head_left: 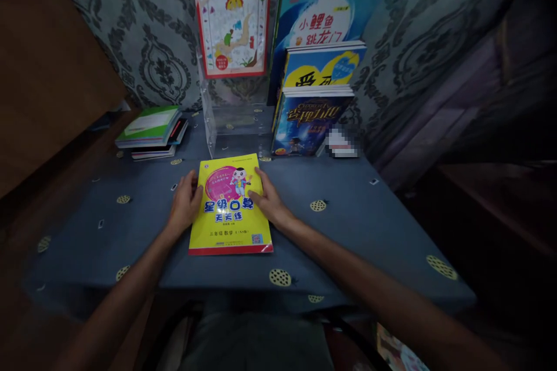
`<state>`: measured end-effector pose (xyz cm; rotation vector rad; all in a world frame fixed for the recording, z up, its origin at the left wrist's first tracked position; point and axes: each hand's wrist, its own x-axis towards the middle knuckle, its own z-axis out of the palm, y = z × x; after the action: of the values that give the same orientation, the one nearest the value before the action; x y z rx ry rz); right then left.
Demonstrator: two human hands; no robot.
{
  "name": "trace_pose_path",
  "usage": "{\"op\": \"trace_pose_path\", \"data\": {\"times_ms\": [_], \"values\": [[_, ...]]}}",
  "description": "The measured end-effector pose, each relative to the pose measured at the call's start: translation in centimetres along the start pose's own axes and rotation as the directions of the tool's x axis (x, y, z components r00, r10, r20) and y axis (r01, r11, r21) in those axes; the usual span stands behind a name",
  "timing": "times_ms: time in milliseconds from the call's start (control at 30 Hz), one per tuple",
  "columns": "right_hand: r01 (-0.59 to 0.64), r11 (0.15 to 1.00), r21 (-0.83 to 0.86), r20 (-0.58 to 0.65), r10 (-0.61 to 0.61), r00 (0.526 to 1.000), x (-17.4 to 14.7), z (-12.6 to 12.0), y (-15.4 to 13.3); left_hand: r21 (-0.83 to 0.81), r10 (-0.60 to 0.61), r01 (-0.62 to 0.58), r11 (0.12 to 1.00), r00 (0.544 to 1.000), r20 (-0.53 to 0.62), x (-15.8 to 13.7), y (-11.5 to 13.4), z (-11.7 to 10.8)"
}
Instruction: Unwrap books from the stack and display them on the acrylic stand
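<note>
A yellow workbook [230, 229] with a red bottom strip, blue Chinese lettering and a cartoon child on a pink circle lies face up, near the front middle of the table. My left hand [186, 200] grips its left edge, fingers curled at the side. My right hand [268, 200] holds the right edge, with the thumb on the cover and the other fingers along or behind the edge. The workbook looks closed, its top edge pointing away from me. Whether its far end is slightly raised I cannot tell.
Behind the workbook stands a clear plastic rack [235, 142] with a red-bordered book [235, 23] upright in it. To its right, several books [311, 122] stand in tiers. A stack of books [150, 127] lies at the back left of the blue cloth-covered table [348, 249]. Patterned curtain hangs behind.
</note>
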<state>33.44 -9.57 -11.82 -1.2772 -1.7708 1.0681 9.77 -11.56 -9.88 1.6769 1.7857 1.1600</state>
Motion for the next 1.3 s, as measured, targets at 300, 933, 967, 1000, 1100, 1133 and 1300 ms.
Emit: {"op": "trace_pose_path", "data": {"times_ms": [300,933,967,1000,1100,1133,1300], "values": [[0.105,0.849,-0.518,-0.008,-0.127,0.992,-0.7,-1.9,-2.4,0.531,0.161,-0.332,0.780,0.926,0.343,-0.8,-0.7,0.4],[0.150,0.707,-0.691,0.126,-0.086,0.988,4.8,-1.6,-0.1,0.550,0.162,-0.279,0.787,0.954,0.252,-1.0,-1.0,1.0],[0.150,0.704,-0.694,0.121,-0.092,0.988,4.7,-1.5,0.0,0.525,0.157,-0.265,0.808,0.958,0.242,-0.9,-0.9,0.9],[0.147,0.703,-0.696,0.117,-0.091,0.989,4.6,-1.4,0.0,0.486,0.156,-0.255,0.836,0.959,0.235,-0.7,-0.8,0.8],[0.129,0.703,-0.699,0.112,-0.070,0.991,4.3,-1.2,-0.2,0.251,0.132,-0.177,0.952,0.973,0.187,0.1,-0.5,0.3],[0.128,0.704,-0.698,0.116,-0.065,0.991,4.3,-1.2,-0.3,0.121,0.097,-0.116,0.986,0.983,0.153,0.5,-0.3,0.1],[0.126,0.712,-0.691,0.123,-0.055,0.991,4.2,-1.5,-0.8,-0.476,-0.314,0.359,0.803,0.933,0.174,2.0,0.2,-0.3]]}}
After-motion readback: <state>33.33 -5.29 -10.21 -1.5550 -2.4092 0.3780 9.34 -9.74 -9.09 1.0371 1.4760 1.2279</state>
